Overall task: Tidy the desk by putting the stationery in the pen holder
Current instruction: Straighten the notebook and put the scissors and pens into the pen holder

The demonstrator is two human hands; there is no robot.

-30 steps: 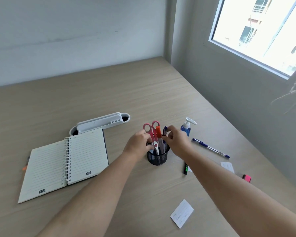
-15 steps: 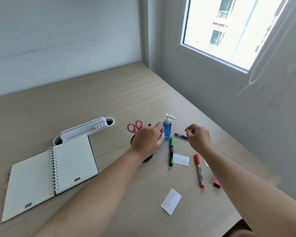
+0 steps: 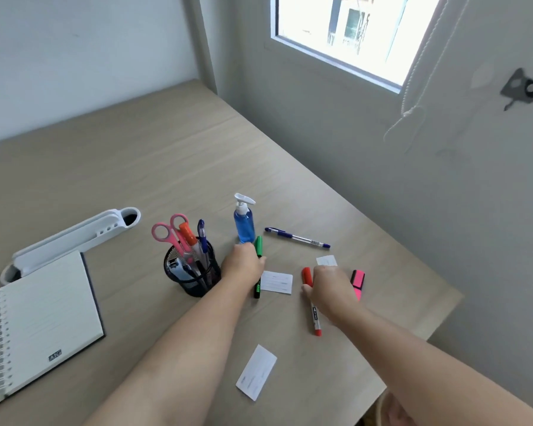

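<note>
A black mesh pen holder (image 3: 194,284) stands mid-desk with pink scissors (image 3: 166,232), an orange marker and pens in it. Just right of it, my left hand (image 3: 243,267) is curled down over the middle of a green marker (image 3: 259,245) that lies on the desk. My right hand (image 3: 331,292) covers the upper part of a red marker (image 3: 316,321), thumb against its left side; this marker also lies flat. A blue pen (image 3: 296,238) and a pink highlighter (image 3: 358,282) lie loose farther right.
A blue pump bottle (image 3: 244,222) stands behind my left hand. Paper slips (image 3: 277,282) (image 3: 256,372) (image 3: 326,260) lie around the markers. An open spiral notebook (image 3: 43,318) and a white tray (image 3: 74,235) are at left. The desk edge (image 3: 428,333) runs close on the right.
Both hands left the pen holder and dropped onto the desk: the left onto the green marker, the right onto the red marker. The view swung to the right.
</note>
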